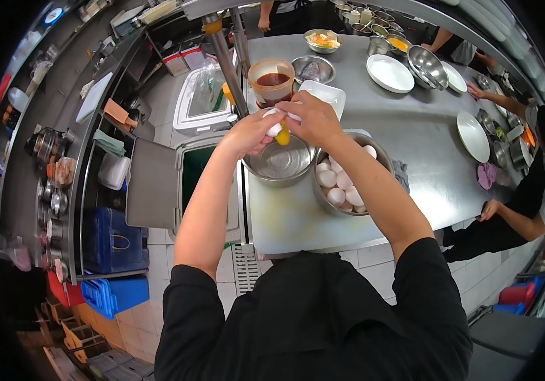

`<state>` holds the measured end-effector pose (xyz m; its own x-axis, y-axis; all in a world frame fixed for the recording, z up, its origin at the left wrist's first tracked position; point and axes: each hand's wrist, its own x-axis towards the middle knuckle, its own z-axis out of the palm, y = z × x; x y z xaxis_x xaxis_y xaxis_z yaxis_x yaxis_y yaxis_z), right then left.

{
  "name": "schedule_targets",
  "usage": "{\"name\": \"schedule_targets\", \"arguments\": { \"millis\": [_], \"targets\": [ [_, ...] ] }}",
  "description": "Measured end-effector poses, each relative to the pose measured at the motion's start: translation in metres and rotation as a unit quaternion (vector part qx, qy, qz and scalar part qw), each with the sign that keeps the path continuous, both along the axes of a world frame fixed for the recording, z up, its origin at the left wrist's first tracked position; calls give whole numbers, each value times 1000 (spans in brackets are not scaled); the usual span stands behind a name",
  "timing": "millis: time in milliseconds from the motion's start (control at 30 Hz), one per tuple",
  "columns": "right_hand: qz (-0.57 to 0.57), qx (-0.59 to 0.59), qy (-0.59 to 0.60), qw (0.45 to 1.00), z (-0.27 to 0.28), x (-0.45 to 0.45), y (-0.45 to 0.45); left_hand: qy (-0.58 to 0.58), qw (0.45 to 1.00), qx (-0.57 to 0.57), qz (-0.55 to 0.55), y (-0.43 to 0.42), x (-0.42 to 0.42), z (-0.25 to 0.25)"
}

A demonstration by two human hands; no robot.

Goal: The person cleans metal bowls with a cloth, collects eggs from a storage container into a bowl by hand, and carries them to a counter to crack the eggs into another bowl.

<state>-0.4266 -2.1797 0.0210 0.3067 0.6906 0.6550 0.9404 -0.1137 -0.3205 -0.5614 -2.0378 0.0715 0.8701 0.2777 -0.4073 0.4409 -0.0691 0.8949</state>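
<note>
A cracked egg is pulled apart between my two hands, above a steel mixing bowl (271,181). My left hand (246,134) is closed on one piece of white eggshell (274,129). Across from it, my right hand (317,120) grips the other part of the shell, mostly covered by its fingers. The yellow yolk (284,136) hangs below the shell, over the bowl's opening. Just right of that bowl, a second steel bowl (384,160) holds several whole white eggs (343,180); my right forearm passes over part of it.
A white cutting board (304,222) lies under both bowls. Behind them stand a tub of dark liquid (271,68) and a white square dish (327,99). A metal post (225,60) rises at the left, beside an open bin (197,174). Another person (532,184) works at the right.
</note>
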Motion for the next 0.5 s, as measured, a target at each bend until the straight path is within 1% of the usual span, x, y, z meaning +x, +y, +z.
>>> {"name": "schedule_targets", "arguments": {
  "millis": [33,67,100,133,167,200,267,300,367,400,433,467,500],
  "targets": [
    [-3,7,-19,1000,0,0,1,5,999,28,-18,2,-2,3],
    [-6,14,-39,999,-1,0,1,4,1000,25,-16,5,0,-4],
    [-3,11,-41,999,-1,0,1,-73,991,110,-25,8,3,-16],
    [-11,9,-46,999,0,-1,2,-149,969,194,-32,9,4,-21],
    [-18,7,-51,999,0,-2,3,-132,967,217,-27,13,4,-23],
    [-14,5,-53,999,0,-5,4,-133,967,215,-23,16,4,-28],
    [-64,-59,0,996,-1,-7,6,-193,936,294,10,19,3,-39],
    [-62,-61,-3,996,-6,-4,7,-194,936,293,14,22,0,-44],
    [-52,-108,147,982,-10,-1,12,-185,938,288,47,24,-14,-43],
    [-51,-108,145,982,-12,2,11,-187,938,288,49,30,-21,-47],
    [-45,-146,337,929,6,-6,6,-184,950,241,76,41,-30,-56],
    [-37,-177,516,837,15,-12,4,-180,959,193,103,54,-40,-68],
    [-36,-178,515,838,11,-10,5,-180,957,189,128,75,-50,-90]
  ]
}}
